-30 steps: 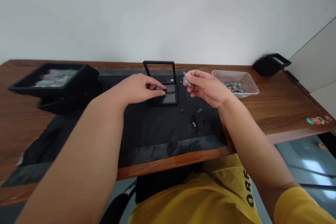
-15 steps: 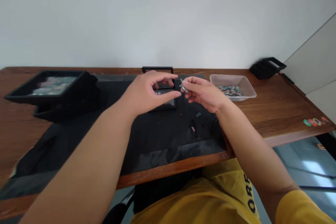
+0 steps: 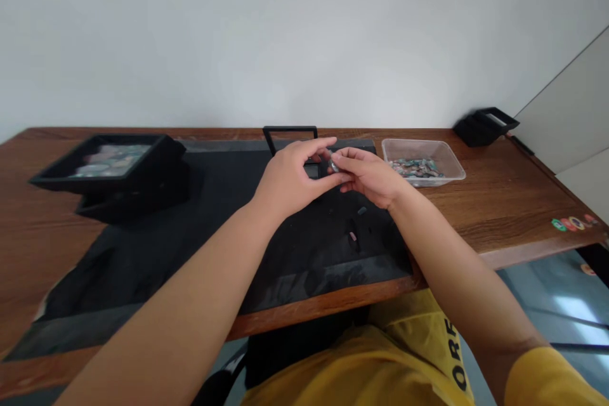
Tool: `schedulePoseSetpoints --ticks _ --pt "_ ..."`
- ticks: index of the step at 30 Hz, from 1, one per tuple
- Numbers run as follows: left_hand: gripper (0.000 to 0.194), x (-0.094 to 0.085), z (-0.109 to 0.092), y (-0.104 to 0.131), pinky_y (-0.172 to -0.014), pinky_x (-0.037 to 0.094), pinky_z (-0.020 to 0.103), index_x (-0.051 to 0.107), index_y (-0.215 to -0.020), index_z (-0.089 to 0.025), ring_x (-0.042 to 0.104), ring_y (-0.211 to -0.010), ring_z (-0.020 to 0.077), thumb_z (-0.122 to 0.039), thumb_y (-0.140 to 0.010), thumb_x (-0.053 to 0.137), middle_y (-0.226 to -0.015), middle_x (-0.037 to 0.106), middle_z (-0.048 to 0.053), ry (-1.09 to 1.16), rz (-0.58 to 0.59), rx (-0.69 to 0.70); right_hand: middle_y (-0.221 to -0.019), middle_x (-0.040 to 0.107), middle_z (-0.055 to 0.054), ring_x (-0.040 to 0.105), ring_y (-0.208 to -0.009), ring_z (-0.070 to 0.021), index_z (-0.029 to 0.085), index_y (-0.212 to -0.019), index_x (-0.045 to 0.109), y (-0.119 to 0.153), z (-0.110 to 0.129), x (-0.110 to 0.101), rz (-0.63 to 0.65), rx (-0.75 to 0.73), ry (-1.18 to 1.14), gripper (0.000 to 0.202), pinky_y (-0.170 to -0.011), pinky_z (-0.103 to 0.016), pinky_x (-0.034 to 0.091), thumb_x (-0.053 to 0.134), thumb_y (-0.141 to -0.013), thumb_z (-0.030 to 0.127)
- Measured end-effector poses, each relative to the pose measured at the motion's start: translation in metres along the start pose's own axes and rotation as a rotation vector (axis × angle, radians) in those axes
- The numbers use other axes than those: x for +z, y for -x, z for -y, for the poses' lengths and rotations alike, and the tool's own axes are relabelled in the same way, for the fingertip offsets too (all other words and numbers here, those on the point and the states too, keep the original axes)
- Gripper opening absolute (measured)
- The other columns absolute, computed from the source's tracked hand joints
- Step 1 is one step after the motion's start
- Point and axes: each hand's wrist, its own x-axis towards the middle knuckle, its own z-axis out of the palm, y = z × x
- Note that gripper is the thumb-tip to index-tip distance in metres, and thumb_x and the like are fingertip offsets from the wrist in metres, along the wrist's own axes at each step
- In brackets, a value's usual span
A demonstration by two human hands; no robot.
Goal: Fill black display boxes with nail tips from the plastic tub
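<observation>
Pale grey wall (image 3: 304, 38) rises behind our brown wooden table (image 3: 504, 203), on which a long black mat (image 3: 200, 241) is spread. At the mat's far left we have a stack of black trays (image 3: 166, 165), the upper one showing blurred greenish and pinkish pieces. To the right, beyond the mat, stands a clear plastic tub (image 3: 450, 158) with a layer of small bluish pieces (image 3: 421, 169) in it. Our left hand (image 3: 292, 176) curves in a loose C, thumb and forefinger well apart; whether it touches the held piece we cannot tell. Our right hand (image 3: 370, 179) meets it above the mat, thumb and fingers pinched together on a small silvery piece (image 3: 333, 166). Behind the left hand stands a black frame (image 3: 290, 129), partly hidden. Near us on the mat lie a blue-grey chip (image 3: 362, 210) and a pink chip (image 3: 353, 236).
</observation>
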Motion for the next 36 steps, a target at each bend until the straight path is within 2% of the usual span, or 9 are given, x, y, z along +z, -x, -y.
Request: schedulePoseSetpoints --ticks 7,13,23,28,32,36 --pt "0.05 -0.003 -0.006 0.001 -0.101 0.059 0.044 0.076 -0.133 -0.025 0.076 -0.107 0.0277 -0.045 -0.087 0.081 -0.116 0.083 0.006 -0.047 -0.035 0.025 -0.075 0.062 0.005 0.056 -0.065 -0.0095 0.022 -0.083 0.062 -0.001 0.0 -0.003 -0.009 -0.018 -0.003 0.023 -0.061 -0.021 0.049 0.081 -0.09 0.033" --pt "0.043 -0.006 -0.008 0.001 -0.104 0.059 0.046 0.078 -0.129 -0.034 0.076 -0.11 0.0286 -0.043 -0.088 0.08 -0.116 0.083 0.002 -0.033 -0.05 0.017 -0.07 0.059 0.006 0.056 -0.065 -0.0095 0.023 -0.083 0.062 0.0 0.001 -0.003 0.01 -0.008 -0.044 0.02 -0.063 -0.021 0.049 0.077 -0.092 0.032" --pt "0.045 -0.008 -0.008 0.002 -0.107 0.058 0.047 0.078 -0.13 -0.034 0.075 -0.115 0.0301 -0.047 -0.087 0.08 -0.118 0.083 0.003 -0.011 -0.054 -0.002 -0.073 0.062 0.005 0.058 -0.067 -0.0096 0.023 -0.084 0.062 0.001 0.004 -0.005 0.007 -0.034 -0.013 0.021 -0.063 -0.02 0.05 0.079 -0.09 0.033" --pt "0.038 -0.009 -0.008 0.002 -0.106 0.058 0.046 0.079 -0.127 -0.031 0.076 -0.115 0.0298 -0.046 -0.093 0.075 -0.118 0.083 0.003 -0.024 -0.067 0.011 -0.072 0.063 0.005 0.056 -0.065 -0.0093 0.022 -0.083 0.062 0.002 0.006 -0.004 -0.009 -0.04 0.01 0.021 -0.06 -0.019 0.049 0.079 -0.09 0.032" --pt "0.033 -0.008 -0.004 0.001 -0.103 0.06 0.045 0.081 -0.121 -0.032 0.077 -0.11 0.028 -0.047 -0.093 0.073 -0.112 0.084 0.002 -0.017 -0.028 -0.026 -0.073 0.063 0.005 0.056 -0.064 -0.0095 0.022 -0.081 0.06 0.0 0.004 -0.002 -0.034 -0.035 0.053 0.019 -0.059 -0.02 0.048 0.076 -0.092 0.028" --pt "0.033 -0.013 0.005 -0.003 -0.098 0.06 0.046 0.082 -0.118 -0.036 0.077 -0.106 0.0291 -0.05 -0.089 0.077 -0.112 0.083 0.002 -0.065 0.072 -0.042 -0.077 0.063 0.003 0.054 -0.066 -0.0116 0.023 -0.08 0.056 -0.006 -0.001 -0.002 -0.102 -0.132 0.261 0.021 -0.061 -0.024 0.044 0.072 -0.093 0.027"
